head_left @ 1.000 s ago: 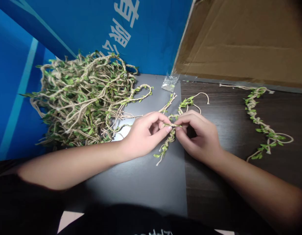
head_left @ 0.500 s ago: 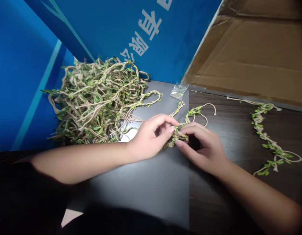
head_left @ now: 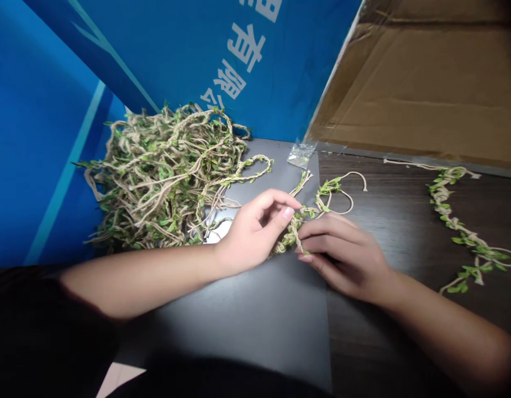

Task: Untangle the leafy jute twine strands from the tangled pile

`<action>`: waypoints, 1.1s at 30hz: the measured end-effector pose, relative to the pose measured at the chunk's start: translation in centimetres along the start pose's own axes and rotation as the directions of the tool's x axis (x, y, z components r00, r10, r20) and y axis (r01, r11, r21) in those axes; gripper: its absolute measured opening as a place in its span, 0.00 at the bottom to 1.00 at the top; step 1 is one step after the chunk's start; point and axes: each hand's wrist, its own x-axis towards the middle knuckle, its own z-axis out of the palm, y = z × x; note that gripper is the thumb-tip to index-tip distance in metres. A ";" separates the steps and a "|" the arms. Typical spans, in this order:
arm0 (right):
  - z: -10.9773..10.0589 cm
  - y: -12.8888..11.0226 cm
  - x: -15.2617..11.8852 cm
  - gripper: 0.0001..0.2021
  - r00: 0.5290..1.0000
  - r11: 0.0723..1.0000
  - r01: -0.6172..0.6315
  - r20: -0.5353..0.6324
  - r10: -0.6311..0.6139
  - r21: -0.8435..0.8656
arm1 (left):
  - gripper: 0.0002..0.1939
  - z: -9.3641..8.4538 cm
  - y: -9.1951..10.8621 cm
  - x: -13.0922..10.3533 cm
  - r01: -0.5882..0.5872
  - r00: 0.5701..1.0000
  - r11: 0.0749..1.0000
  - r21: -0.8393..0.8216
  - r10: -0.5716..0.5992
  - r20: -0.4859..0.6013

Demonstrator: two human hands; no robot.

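Note:
A braided twine garland with small green leaves [head_left: 294,229] is held between my two hands above the grey mat. My left hand [head_left: 263,226] pinches it from the left with thumb and fingertips. On the other side, my right hand [head_left: 342,254] grips the braid lower down, fingertips and thumb closed on it. Part of the garland is hidden behind my left fingers. Beyond my hands lie a leafy loop of twine [head_left: 332,188] and its loose ends on the table.
A big tangled heap of leafy twine garlands [head_left: 168,177] stands at the left against a blue printed panel [head_left: 189,50]. Another garland [head_left: 448,213] lies along the dark wooden table at the right. A cardboard sheet [head_left: 421,88] and a small clear plastic bag [head_left: 300,155] are at the back.
My right hand has shifted slightly down along the braid, its fingers closer together. My left hand keeps its pinch. The view has tilted a little.

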 end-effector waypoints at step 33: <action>0.2 -1.7 -1.3 0.07 0.988 0.991 -0.125 0.102 0.120 0.045 | 0.10 -0.5 0.8 -0.2 -0.045 0.982 0.974 0.223 0.085 -0.171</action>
